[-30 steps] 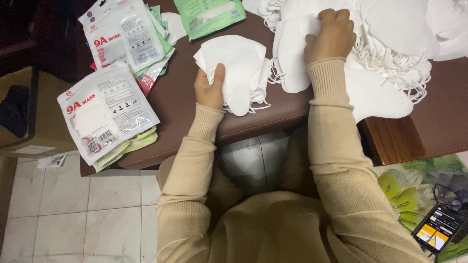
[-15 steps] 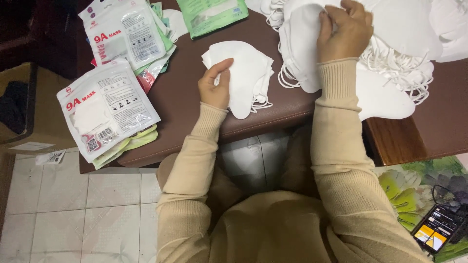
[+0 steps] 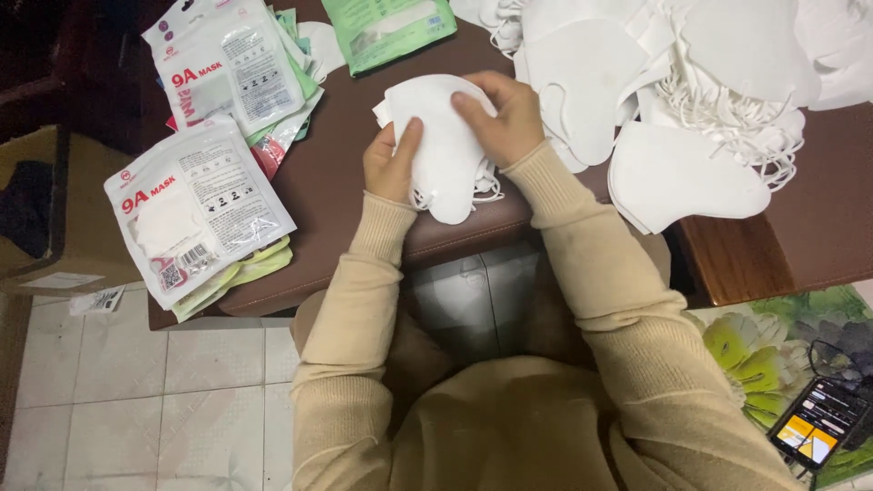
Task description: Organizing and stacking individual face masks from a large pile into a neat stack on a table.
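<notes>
A small stack of white folded face masks (image 3: 446, 145) lies at the front edge of a dark brown padded table (image 3: 346, 191). My left hand (image 3: 391, 164) holds the stack's left side, thumb on top. My right hand (image 3: 498, 116) rests on the stack's right side, fingers laid over the top mask. A big loose pile of white masks with ear loops (image 3: 691, 82) covers the table to the right of my right hand.
Sealed mask packets lie at the left: one white packet (image 3: 193, 207) at the table's front left corner, another (image 3: 235, 65) behind it on green ones, and a green packet (image 3: 391, 29) at the back. A phone (image 3: 818, 420) lies at lower right. Tiled floor below.
My right hand came from the big pile at the right over to the small stack, bringing a mask onto it. My left hand stayed on the stack's left side.
</notes>
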